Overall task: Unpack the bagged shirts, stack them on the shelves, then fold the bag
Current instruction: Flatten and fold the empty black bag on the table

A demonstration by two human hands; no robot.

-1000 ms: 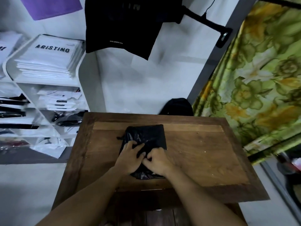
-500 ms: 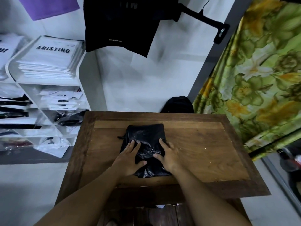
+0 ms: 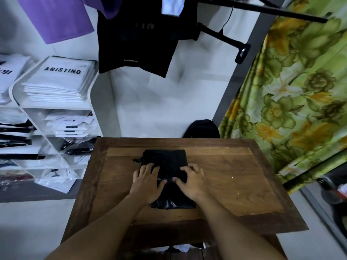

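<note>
You are standing at a square dark-brown wooden desk point(image 3: 234, 184) with a lighter inset panel, both bare forearms reaching forward over its near edge. A crumpled black plastic bag point(image 3: 166, 160), folded down to a narrow upright rectangle, is lying flat near the middle of the desk, its far edge close to the panel's far border and a small drawstring loop sticking out at its upper left corner. Your left hand point(image 3: 147, 182) is lying palm down on the bag's left half, fingers spread and flat, thumb angling inward toward the centre; it is pressing, not gripping. Your right hand point(image 3: 191, 182) is resting on the bag's right half with fingers curled, and the fingertips seem to be pinching a ridge of the plastic, though blur is keeping that from being certain. The two thumbs are nearly meeting over the bag's middle. The near end of the bag is showing below your wrists, glossy and wrinkled. To the left, white cubby shelves point(image 3: 56, 107) are holding stacks of flat white bagged shirts point(image 3: 58, 79), the top one lettered ARISTINO; lower cubbies are holding more packets, some dark. A black shirt point(image 3: 137, 44) and a purple garment point(image 3: 54, 17) are hanging above against the white wall. A green and yellow floral curtain point(image 3: 300, 100) is hanging on the right, and a black rounded object point(image 3: 201, 128) is sitting just behind the desk's far edge.
</note>
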